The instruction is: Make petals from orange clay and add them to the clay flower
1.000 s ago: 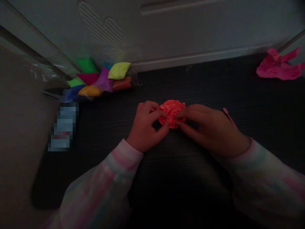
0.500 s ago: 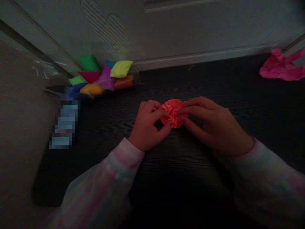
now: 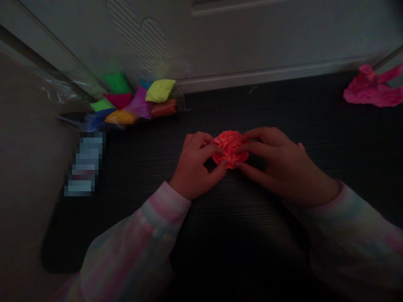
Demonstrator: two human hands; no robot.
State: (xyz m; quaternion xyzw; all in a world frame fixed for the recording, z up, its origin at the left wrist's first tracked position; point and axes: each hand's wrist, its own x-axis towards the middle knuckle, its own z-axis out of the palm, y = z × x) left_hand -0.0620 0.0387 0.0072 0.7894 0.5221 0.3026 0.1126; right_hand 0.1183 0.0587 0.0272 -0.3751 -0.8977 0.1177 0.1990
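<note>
A small round piece of coral-red modelling clay point(image 3: 231, 142), its top covered in folds and ridges, lies on the dark tabletop between my hands. My left hand point(image 3: 200, 165) grips its left edge, with thumb and forefinger at the near left side. From the right, my right hand point(image 3: 277, 165) pinches the clay, its thumb at the near edge and its fingers on the right and upper side. The clay's left and right rims are partly hidden by the fingers. A tiny pink bit point(image 3: 301, 146) shows just past the back of my right hand.
At the back left, a clear plastic bag holds several coloured packets point(image 3: 160, 91). A blurred-out rectangular object point(image 3: 86, 161) lies at the table's left edge. A crumpled pink piece point(image 3: 373, 90) rests at the far right. A pale panel point(image 3: 236, 42) with a heart relief rises behind the dark table point(image 3: 138, 167).
My right hand's thumb and fingertips have shifted slightly left along the clay's near edge. My left hand and the clay stay in place.
</note>
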